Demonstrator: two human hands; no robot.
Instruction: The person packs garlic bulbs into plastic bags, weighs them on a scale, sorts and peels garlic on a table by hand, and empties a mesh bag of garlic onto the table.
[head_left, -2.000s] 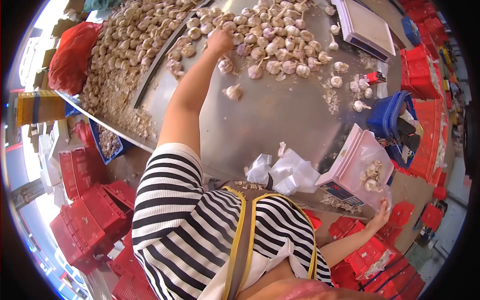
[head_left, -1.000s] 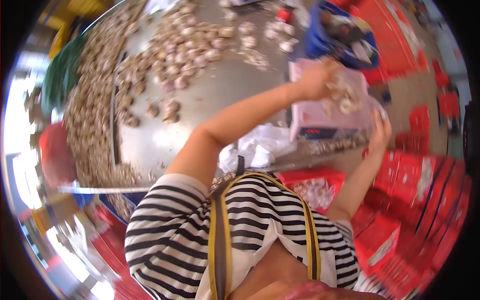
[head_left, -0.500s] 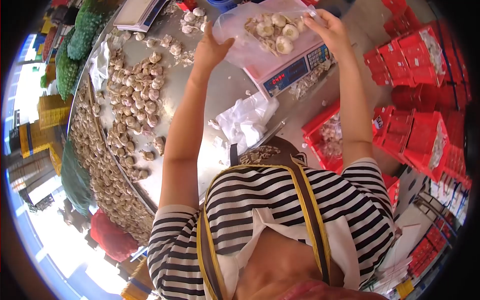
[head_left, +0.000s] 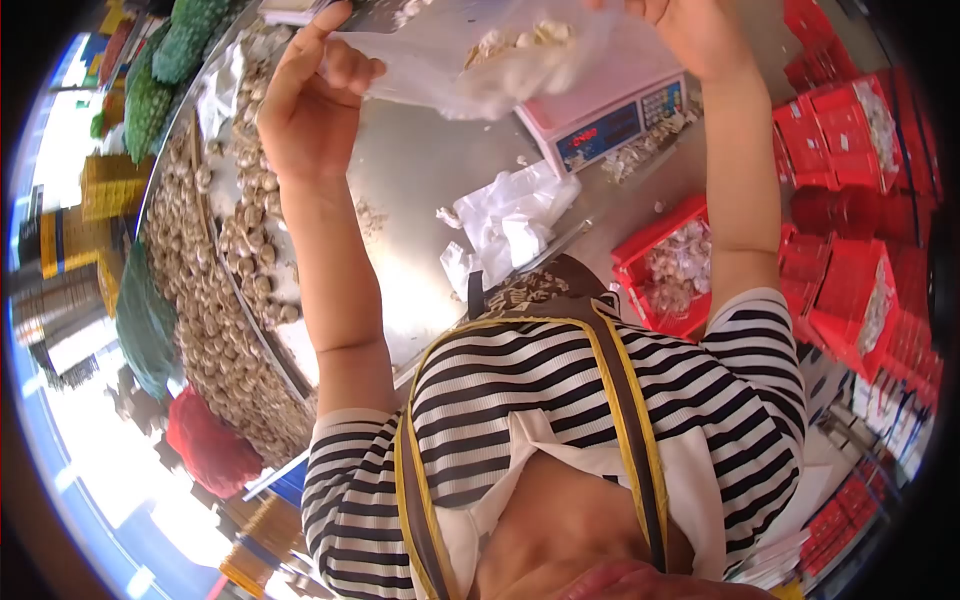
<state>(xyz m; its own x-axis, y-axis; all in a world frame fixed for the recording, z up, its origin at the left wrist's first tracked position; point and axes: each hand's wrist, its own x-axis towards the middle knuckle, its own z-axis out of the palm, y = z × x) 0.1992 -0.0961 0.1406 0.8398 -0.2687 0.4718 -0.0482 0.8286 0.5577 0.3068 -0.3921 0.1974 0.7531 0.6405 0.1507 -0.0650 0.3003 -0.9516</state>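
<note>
A clear plastic bag (head_left: 415,75) with several garlic bulbs (head_left: 520,45) in it is stretched between my two hands, raised over a digital scale (head_left: 600,135). My left hand (head_left: 315,105) has its fingers curled around the bag's left edge. My right hand (head_left: 690,30), partly cut off by the top of the view, pinches the right side of the bag. Motion blurs the bag and the bulbs in it. Below the scale, crumpled white plastic bags (head_left: 510,215) lie on the metal table (head_left: 400,260).
Loose garlic bulbs (head_left: 250,240) lie on the table's left part, with a large heap of garlic (head_left: 190,300) beyond a divider. Garlic skins (head_left: 650,145) lie beside the scale. Red crates (head_left: 665,265) stand at the right. Filled green mesh sacks (head_left: 185,50) stand at the far left.
The bag of garlic has been lifted off the scale's pan toward the top of the view. My left hand has moved left, and my right hand has moved up and slightly right.
</note>
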